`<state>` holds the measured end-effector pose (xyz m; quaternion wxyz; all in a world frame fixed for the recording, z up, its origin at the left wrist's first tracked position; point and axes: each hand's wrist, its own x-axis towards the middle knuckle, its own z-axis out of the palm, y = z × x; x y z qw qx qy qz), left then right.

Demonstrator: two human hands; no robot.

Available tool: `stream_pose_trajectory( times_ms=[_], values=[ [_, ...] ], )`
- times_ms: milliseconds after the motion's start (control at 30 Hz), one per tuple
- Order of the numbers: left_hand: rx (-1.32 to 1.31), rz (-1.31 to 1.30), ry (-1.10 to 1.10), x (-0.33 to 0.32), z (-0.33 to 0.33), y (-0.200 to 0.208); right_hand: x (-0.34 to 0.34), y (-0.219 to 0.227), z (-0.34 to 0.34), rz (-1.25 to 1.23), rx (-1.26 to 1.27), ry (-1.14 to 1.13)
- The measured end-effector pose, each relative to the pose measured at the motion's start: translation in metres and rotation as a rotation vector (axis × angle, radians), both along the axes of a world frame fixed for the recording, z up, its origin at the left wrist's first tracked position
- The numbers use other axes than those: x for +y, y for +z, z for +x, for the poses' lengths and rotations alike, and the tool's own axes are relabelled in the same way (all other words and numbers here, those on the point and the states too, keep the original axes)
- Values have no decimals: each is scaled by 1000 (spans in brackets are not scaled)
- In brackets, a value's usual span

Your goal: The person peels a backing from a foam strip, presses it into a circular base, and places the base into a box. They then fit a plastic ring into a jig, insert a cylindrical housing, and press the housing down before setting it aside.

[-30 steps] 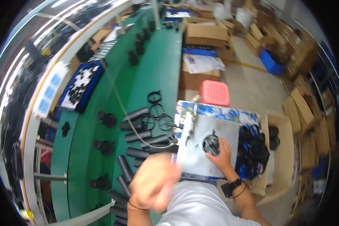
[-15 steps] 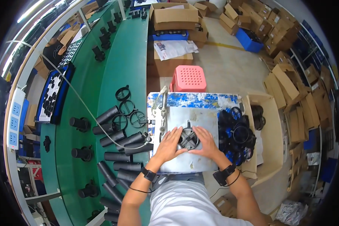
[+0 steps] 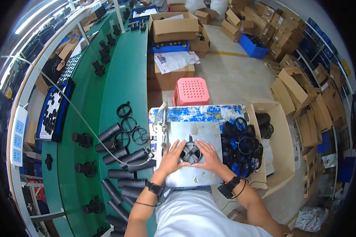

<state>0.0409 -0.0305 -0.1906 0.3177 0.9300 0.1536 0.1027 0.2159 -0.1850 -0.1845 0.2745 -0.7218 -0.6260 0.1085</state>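
A black plastic ring with crossed spokes [image 3: 191, 153] lies on a grey metal plate [image 3: 201, 129] in front of me. Its small stem points away from me. My left hand [image 3: 171, 160] curls round the ring's left side, and my right hand [image 3: 210, 157] round its right side. Both thumbs meet along the near edge, so the two hands frame the part. A metal clamp-like fitting [image 3: 164, 128] stands along the plate's left edge. Right of the plate, a pile of black rings [image 3: 246, 143] rests on something blue.
Black tubes [image 3: 120, 174] and loose black rings [image 3: 140, 135] lie on the green bench [image 3: 126, 75] to the left. A thin hose crosses above it. Beyond the worktable stands a pink stool [image 3: 192, 91]. An open carton [image 3: 283, 154] is at the right.
The view has shifted, so the worktable appears slightly lower and further left. Both hands stay round the ring on the plate.
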Motion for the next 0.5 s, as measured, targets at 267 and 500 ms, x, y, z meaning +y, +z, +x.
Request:
stream_pose_trajectory(
  times_ms=[267, 500],
  values=[
    [-218, -173, 193, 2, -10, 37, 6, 5, -19, 68, -47, -202],
    [-204, -542, 941, 131, -42, -20, 3, 4, -26, 26, -36, -199]
  ],
)
